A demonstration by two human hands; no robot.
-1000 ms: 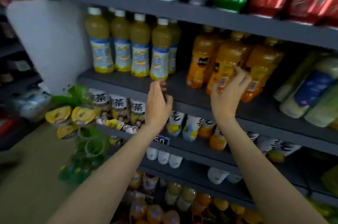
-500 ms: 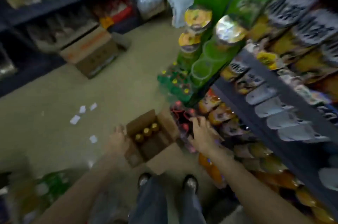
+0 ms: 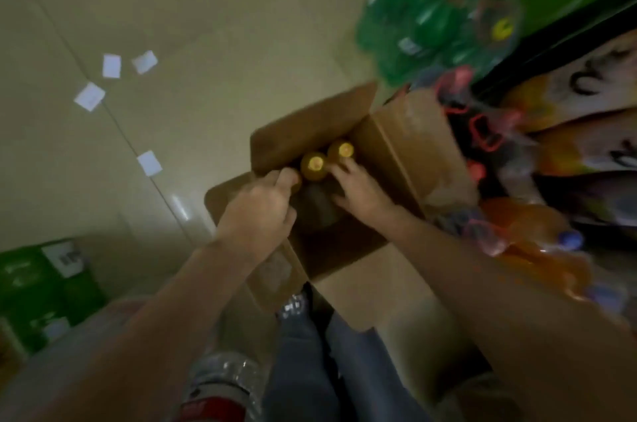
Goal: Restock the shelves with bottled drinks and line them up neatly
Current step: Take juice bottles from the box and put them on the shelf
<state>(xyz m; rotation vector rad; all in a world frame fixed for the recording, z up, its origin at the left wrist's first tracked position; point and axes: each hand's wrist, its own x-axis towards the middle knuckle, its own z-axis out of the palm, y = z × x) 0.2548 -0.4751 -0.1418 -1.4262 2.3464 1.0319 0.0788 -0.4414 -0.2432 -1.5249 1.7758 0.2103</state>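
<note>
Two yellow-capped bottles [image 3: 313,164] stand upright in an open cardboard box [image 3: 396,145] on the floor [image 3: 206,42], seen from straight above so that mostly caps and orange-yellow shoulders show; they sit side by side at the far end of the box, the second cap [image 3: 342,149] just right of and behind the first. The rest of the box interior is dark and its contents cannot be made out. Box flaps are folded outward on all sides. Left hand [image 3: 258,214] reaches in over the near-left flap, fingers curled, fingertips at the left side of the nearer bottle; a sliver of a third yellow cap seems to show under them, though whether the fingers actually close on anything cannot be told through the blur. Right hand [image 3: 362,188] lies inside the box with fingers [image 3: 344,168] loosely spread and extended, tips touching the right side of the nearer bottle, just below the farther cap; not a closed grip. Shelving [image 3: 586,131] on the right holds orange drink bottles with pale labels; a shrink-wrapped pack of green bottles [image 3: 431,14] sits beyond the box. White paper slips [image 3: 112,66] lie scattered on the floor to the left. Jeans and a shoe [image 3: 293,306] show below the box.
</note>
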